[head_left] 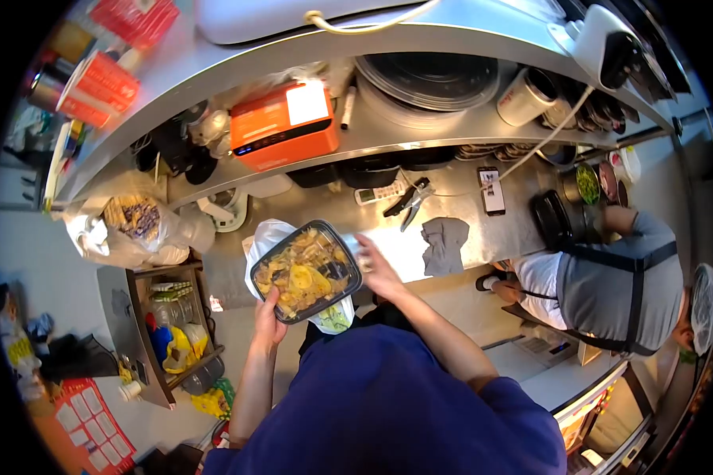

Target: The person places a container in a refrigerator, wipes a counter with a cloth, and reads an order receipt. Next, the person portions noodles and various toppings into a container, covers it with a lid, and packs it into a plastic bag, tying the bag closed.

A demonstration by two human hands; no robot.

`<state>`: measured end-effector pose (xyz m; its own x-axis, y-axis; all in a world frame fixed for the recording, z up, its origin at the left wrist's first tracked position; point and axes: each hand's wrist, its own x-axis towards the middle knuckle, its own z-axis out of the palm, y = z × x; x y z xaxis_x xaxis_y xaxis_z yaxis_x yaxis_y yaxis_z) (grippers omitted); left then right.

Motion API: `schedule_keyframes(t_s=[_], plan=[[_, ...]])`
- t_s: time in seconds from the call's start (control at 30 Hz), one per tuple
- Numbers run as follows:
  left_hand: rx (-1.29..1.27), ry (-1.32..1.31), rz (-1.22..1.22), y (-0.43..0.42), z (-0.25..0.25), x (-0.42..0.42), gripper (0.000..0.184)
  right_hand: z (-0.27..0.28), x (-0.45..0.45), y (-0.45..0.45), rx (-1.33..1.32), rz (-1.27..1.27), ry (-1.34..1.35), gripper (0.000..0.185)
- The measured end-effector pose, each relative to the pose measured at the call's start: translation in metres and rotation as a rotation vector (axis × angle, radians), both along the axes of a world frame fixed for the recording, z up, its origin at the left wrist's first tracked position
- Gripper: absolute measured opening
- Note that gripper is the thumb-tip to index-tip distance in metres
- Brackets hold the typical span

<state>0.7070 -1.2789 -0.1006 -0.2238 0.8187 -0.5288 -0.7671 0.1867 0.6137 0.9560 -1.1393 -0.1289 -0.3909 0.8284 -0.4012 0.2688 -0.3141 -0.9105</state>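
My left hand (270, 318) grips the lower left edge of a black plastic food container (318, 309), thumb over the rim. Yellowish cooked food (305, 273) with a few dark pieces fills the container, which is tilted toward me. Close to the container's right side is my right hand (379, 271), its fingers smeared by motion; whether it touches the rim or holds anything, I cannot tell. Behind and below the container shows a white plastic bag (270, 235) with green print lower down.
On the steel counter lie a grey cloth (444, 245), a black-handled tool (409, 203), a remote control (379, 193) and a phone (491, 191). An orange box (284, 131) sits on the shelf above. At right, a person in grey (622, 285) stands near a black container (551, 219).
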Motion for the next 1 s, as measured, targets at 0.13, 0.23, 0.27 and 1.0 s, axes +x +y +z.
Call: schedule_keyframes(t_s=[0.13,0.23,0.27,1.0], plan=[[-0.047,0.086,-0.036,0.009,0.0,0.0,0.058,-0.078,-0.014,0.017,-0.234,0.053,0.151,0.031],[-0.156,0.209,-0.126,0.01,-0.003,-0.013,0.055,-0.075,0.0,0.046,-0.606,-0.408,0.581,0.016],[-0.214,0.332,-0.171,0.012,0.0,-0.014,0.054,-0.053,0.005,0.051,-0.642,-0.476,0.702,0.018],[-0.241,1.124,-0.155,0.06,0.03,-0.062,0.018,0.036,-0.027,0.043,0.195,-0.119,0.147,0.011]])
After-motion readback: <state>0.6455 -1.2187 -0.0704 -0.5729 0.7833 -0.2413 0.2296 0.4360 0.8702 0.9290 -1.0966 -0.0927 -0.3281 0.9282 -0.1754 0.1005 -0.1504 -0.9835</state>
